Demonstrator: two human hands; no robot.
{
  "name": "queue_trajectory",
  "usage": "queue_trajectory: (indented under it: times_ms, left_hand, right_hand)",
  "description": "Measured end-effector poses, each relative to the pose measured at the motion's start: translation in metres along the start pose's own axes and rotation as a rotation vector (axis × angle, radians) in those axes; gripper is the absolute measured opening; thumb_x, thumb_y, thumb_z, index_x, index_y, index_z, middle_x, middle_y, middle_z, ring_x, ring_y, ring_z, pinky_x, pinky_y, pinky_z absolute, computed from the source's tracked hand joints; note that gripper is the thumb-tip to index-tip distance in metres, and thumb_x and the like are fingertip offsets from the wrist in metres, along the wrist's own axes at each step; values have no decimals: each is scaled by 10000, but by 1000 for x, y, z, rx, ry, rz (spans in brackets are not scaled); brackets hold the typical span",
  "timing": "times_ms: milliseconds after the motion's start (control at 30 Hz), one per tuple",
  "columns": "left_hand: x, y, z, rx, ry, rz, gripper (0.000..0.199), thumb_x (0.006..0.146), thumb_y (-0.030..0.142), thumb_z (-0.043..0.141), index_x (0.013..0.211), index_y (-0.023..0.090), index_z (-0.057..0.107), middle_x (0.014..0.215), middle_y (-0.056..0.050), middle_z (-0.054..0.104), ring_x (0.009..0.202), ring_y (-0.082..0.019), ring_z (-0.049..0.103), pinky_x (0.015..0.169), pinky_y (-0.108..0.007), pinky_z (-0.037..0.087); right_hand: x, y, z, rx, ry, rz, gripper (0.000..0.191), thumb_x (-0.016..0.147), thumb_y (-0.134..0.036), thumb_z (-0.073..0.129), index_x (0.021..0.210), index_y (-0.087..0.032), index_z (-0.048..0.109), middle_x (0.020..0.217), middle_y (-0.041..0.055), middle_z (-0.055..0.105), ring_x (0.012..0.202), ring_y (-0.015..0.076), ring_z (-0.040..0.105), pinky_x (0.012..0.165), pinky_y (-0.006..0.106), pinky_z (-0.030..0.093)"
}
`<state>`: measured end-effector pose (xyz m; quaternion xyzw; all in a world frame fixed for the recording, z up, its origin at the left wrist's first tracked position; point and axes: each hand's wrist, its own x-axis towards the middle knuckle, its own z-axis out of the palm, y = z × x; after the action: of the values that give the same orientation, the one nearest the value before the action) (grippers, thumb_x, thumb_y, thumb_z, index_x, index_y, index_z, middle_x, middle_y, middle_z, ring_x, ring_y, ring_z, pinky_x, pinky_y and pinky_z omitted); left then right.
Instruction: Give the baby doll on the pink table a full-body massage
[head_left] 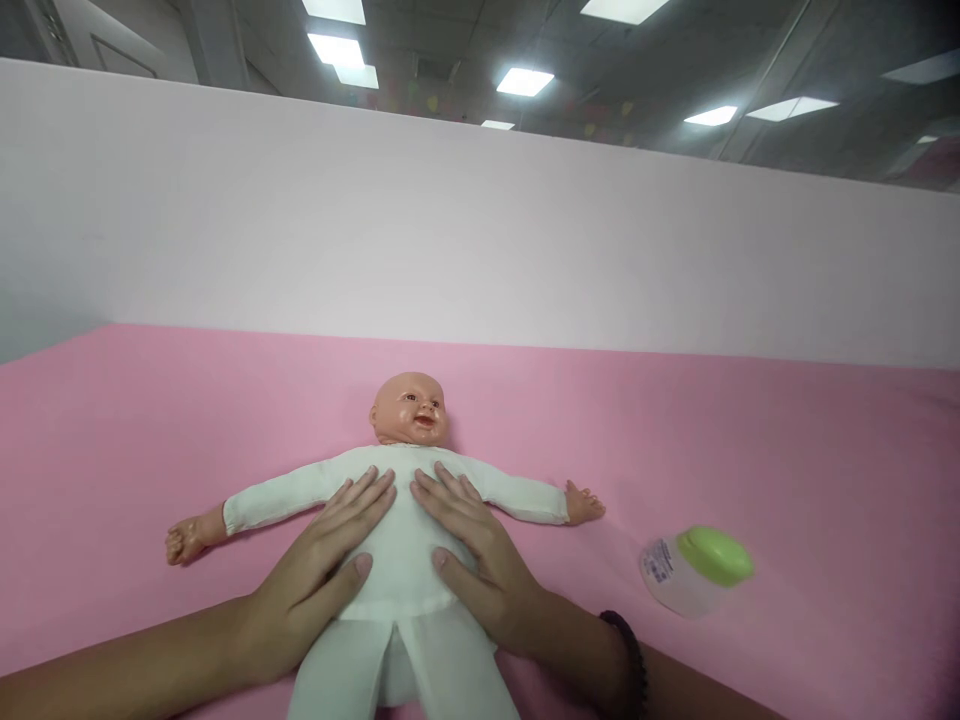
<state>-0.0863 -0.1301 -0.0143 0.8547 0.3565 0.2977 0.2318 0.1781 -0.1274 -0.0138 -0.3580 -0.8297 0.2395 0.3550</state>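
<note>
- Beyond the left hand, one arm of the baby doll (405, 505) lay stretched straight out on a pink padded surface (112, 430), its small plastic fist (187, 542) uncovered by the sleeve.
- The left hand (319, 572) lay flat and open on the doll's chest and belly, fingers spread and pointing up towards the neck, not gripping the cloth. That spread seemed to steady the torso.
- Between the hands, the doll lay on its back in a white long-sleeved sleepsuit (401, 560), its bare head (409, 410) just above the fingertips and its legs running down below the wrists.
- The right hand (472, 570) mirrored the left, flat on the other side of the torso. The hands were apart, with a narrow strip of sleepsuit between them, and neither was clamped on anything.
- A dark beaded bracelet (634, 655) circled the right wrist.
- Well to the right of the right hand, a translucent plastic bottle (667, 578) with a green cap (716, 555) lay tilted on its side, out of reach of the fingers. Its contents could not be made out.
</note>
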Motion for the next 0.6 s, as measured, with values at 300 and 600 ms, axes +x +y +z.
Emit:
queue_trajectory:
  times_ms: [300, 600]
  left_hand:
    - [0, -4, 1, -107, 146, -76, 479, 1062, 326, 436, 1540, 347, 462, 1616, -4, 404, 1528, -252, 315, 1250, -526, 249]
    - [-3, 5, -13, 4, 24, 381, 611, 1001, 178, 461, 1600, 272, 379, 1564, -73, 487, 1488, -247, 398, 1243, -448, 320]
  right_hand:
    - [0, 11, 10, -29, 404, -21, 458, 928, -115, 528, 1326, -263, 700, 1309, 76, 697, 1299, 281, 626, 1131, 555, 493]
    - [-5, -9, -10, -26, 21, -365, 550, 960, -207, 502, 1510, -228, 518, 1467, 87, 592, 1446, 232, 473, 1245, 482, 333]
